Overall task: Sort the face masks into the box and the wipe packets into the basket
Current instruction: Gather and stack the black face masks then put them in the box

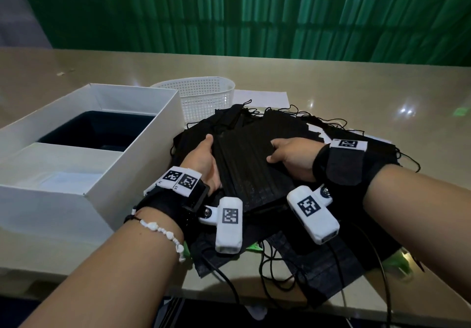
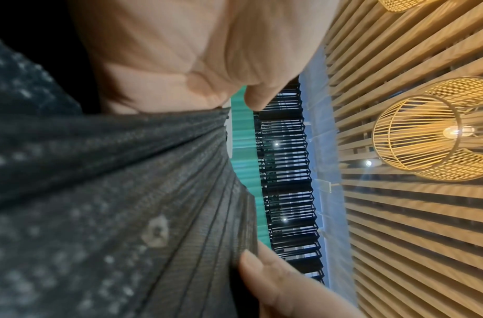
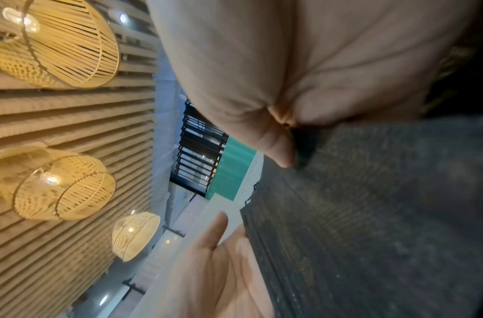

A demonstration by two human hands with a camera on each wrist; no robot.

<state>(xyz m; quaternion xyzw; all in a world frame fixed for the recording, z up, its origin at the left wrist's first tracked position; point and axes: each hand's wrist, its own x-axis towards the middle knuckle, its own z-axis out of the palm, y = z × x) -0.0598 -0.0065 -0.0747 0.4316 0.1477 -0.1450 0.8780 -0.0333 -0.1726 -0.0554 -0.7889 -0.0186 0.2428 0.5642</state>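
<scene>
A stack of black face masks (image 1: 251,172) is held between both hands over a spread pile of more black masks (image 1: 277,124) on the table. My left hand (image 1: 207,154) grips the stack's left edge, thumb along the side and fingers hidden beneath. My right hand (image 1: 276,152) grips the right edge, thumb at the side. The wrist views show the pleated stack (image 2: 126,193) (image 3: 371,215) against each palm. The white box (image 1: 142,129) at left holds dark masks (image 1: 96,129). The white mesh basket (image 1: 201,93) stands behind the pile. Green wipe packets (image 1: 397,261) peek from under the masks.
The beige table (image 1: 356,85) stretches back to a green curtain. A white sheet (image 1: 262,97) lies right of the basket. Black cables (image 1: 229,284) run from the wrist cameras over the table's front edge. The box has a white compartment (image 1: 58,172) at its near end.
</scene>
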